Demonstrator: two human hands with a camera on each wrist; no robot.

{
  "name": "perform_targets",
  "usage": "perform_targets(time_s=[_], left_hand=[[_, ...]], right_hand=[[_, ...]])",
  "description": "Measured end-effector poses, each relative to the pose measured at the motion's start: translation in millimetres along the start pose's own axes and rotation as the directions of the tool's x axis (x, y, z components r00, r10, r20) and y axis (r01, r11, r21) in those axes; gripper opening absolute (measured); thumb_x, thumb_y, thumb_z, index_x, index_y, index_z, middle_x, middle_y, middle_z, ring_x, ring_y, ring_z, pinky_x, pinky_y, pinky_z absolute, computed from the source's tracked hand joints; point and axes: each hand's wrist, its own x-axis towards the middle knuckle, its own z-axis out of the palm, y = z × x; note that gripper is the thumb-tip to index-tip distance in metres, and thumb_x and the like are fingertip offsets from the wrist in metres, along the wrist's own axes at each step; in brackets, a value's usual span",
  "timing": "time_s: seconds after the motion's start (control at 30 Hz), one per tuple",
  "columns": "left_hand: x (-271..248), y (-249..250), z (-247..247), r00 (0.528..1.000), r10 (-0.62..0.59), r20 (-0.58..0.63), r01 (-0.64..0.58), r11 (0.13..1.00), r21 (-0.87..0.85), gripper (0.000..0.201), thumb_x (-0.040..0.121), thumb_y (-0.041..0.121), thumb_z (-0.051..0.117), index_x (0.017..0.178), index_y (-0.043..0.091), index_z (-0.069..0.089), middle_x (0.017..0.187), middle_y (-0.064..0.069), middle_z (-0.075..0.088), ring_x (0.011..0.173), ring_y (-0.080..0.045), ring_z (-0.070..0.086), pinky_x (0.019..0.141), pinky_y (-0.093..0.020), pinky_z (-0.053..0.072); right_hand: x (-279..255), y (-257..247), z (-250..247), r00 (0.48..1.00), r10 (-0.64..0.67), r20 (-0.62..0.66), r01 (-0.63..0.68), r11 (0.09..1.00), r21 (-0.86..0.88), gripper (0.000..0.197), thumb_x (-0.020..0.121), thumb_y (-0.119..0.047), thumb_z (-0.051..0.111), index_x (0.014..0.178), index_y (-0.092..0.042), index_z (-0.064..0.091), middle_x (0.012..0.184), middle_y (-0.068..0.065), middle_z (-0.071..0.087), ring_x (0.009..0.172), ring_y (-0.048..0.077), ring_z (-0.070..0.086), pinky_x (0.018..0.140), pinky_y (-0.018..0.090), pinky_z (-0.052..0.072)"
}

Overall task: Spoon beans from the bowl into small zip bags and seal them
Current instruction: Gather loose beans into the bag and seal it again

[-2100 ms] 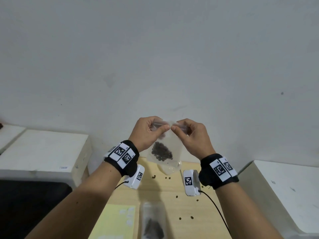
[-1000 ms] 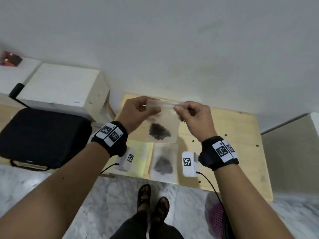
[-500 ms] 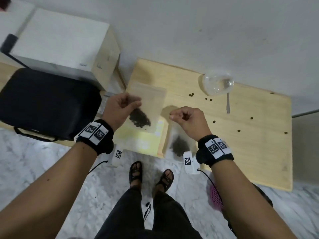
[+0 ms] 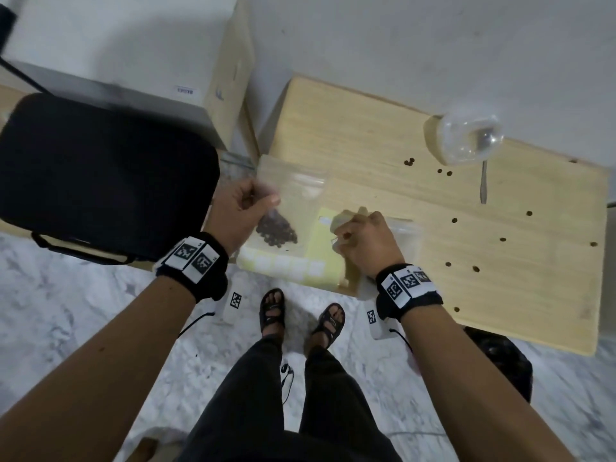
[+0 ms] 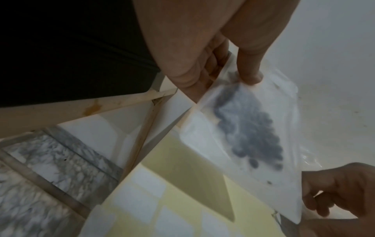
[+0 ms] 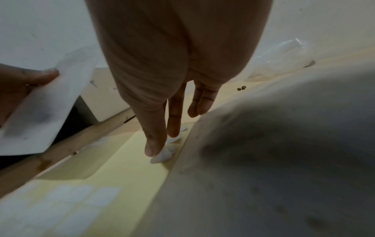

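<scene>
My left hand [image 4: 266, 200] pinches the top corner of a clear zip bag [image 4: 293, 201] with dark beans [image 4: 276, 231] in it, held above the left end of the wooden table [image 4: 500, 261]. The left wrist view shows thumb and fingers [image 5: 249, 77] on that bag [image 5: 253, 136]. My right hand [image 4: 343, 228] is down on a yellow label sheet [image 4: 320, 248]. Its thumb and forefinger [image 6: 152, 144] pinch a small white label [image 6: 166, 152]. A second bag [image 4: 405, 235] of beans lies under that wrist. The clear bowl [image 4: 470, 138] and spoon [image 4: 483, 185] sit at the back.
Loose beans [image 4: 453, 220] are scattered over the right half of the table. A black case [image 4: 100, 178] and a white box [image 4: 116, 45] stand to the left. A dark bin [image 4: 500, 365] stands by the table's near right corner. My feet are on the marble floor.
Both hands held the bag's top up by the wall. Since then the right hand has let go and dropped to the label sheet. The left hand has carried the bag down and left.
</scene>
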Motion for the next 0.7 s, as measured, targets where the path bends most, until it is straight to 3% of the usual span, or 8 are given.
perform_targets(time_s=[0.1, 0.17, 0.23, 0.3, 0.47, 0.57, 0.63, 0.7], left_hand=[[1, -9, 0, 1.0, -0.009, -0.002, 0.009, 1.0, -0.001, 0.021, 0.092, 0.012, 0.078, 0.083, 0.03, 0.072, 0.078, 0.0, 0.073, 0.075, -0.014, 0.067, 0.078, -0.03, 0.056], [1, -12, 0, 1.0, -0.006, 0.02, 0.006, 1.0, -0.001, 0.011, 0.089, 0.026, 0.08, 0.084, 0.035, 0.075, 0.088, -0.012, 0.077, 0.086, -0.032, 0.073, 0.086, -0.045, 0.058], [1, -14, -1, 0.999, -0.01, 0.042, 0.011, 1.0, -0.013, 0.007, 0.091, 0.021, 0.08, 0.093, 0.027, 0.077, 0.099, -0.017, 0.078, 0.098, -0.037, 0.074, 0.094, -0.052, 0.057], [1, -15, -1, 0.999, -0.009, 0.048, 0.01, 1.0, -0.02, 0.008, 0.093, 0.011, 0.078, 0.1, 0.015, 0.077, 0.102, -0.014, 0.08, 0.101, -0.032, 0.075, 0.097, -0.05, 0.058], [-1, -15, 0, 0.996, -0.006, 0.087, 0.008, 1.0, -0.02, 0.017, 0.092, 0.009, 0.078, 0.097, 0.025, 0.076, 0.1, -0.002, 0.08, 0.099, -0.018, 0.076, 0.099, -0.043, 0.058], [-4, -14, 0, 0.995, 0.019, 0.1, -0.019, 1.0, -0.003, 0.014, 0.092, 0.01, 0.078, 0.097, 0.023, 0.076, 0.098, -0.005, 0.081, 0.098, -0.021, 0.077, 0.097, -0.042, 0.058], [-5, -12, 2, 0.995, 0.034, 0.098, -0.034, 0.999, 0.004, 0.01, 0.092, 0.01, 0.078, 0.098, 0.018, 0.077, 0.099, -0.009, 0.081, 0.098, -0.026, 0.077, 0.096, -0.043, 0.058], [-7, -9, 4, 0.995, 0.045, 0.086, -0.046, 0.999, 0.007, 0.009, 0.092, 0.009, 0.078, 0.101, 0.01, 0.077, 0.1, -0.013, 0.08, 0.099, -0.028, 0.076, 0.096, -0.041, 0.058]], right_hand=[[0, -1, 4, 1.0, 0.007, 0.023, -0.006, 1.0, -0.02, 0.027, 0.089, -0.02, 0.074, 0.116, -0.022, 0.078, 0.115, -0.002, 0.069, 0.108, 0.03, 0.044, 0.088, 0.033, 0.043], [1, -1, 7, 1.0, 0.01, 0.018, -0.01, 1.0, -0.009, 0.024, 0.088, -0.02, 0.077, 0.111, -0.023, 0.079, 0.111, -0.002, 0.069, 0.105, 0.028, 0.042, 0.09, 0.036, 0.044], [1, -1, 8, 1.0, 0.013, -0.005, -0.013, 1.0, 0.015, 0.019, 0.086, -0.019, 0.079, 0.104, -0.024, 0.08, 0.106, -0.003, 0.07, 0.1, 0.024, 0.039, 0.087, 0.035, 0.044], [-1, -1, 11, 0.999, 0.012, -0.04, -0.011, 0.999, 0.033, 0.018, 0.084, -0.018, 0.079, 0.101, -0.024, 0.08, 0.103, -0.003, 0.07, 0.097, 0.021, 0.036, 0.084, 0.035, 0.043], [-3, -4, 11, 0.996, 0.016, -0.087, -0.011, 0.998, 0.054, 0.01, 0.083, -0.018, 0.082, 0.093, -0.02, 0.081, 0.099, -0.001, 0.072, 0.099, 0.024, 0.045, 0.082, 0.035, 0.044], [-6, -7, 7, 0.995, -0.001, -0.095, 0.008, 0.997, 0.077, 0.005, 0.084, -0.019, 0.082, 0.088, -0.017, 0.08, 0.091, -0.003, 0.073, 0.099, 0.024, 0.049, 0.08, 0.031, 0.041], [-10, -12, -2, 0.995, 0.015, -0.099, -0.001, 0.99, 0.141, 0.004, 0.085, -0.017, 0.081, 0.089, -0.016, 0.08, 0.082, -0.015, 0.06, 0.095, 0.018, 0.049, 0.081, 0.029, 0.043], [-13, -15, -12, 0.991, 0.053, -0.12, -0.025, 0.975, 0.222, 0.006, 0.085, -0.019, 0.081, 0.091, -0.021, 0.078, 0.084, -0.018, 0.052, 0.087, 0.012, 0.05, 0.078, 0.023, 0.039]])
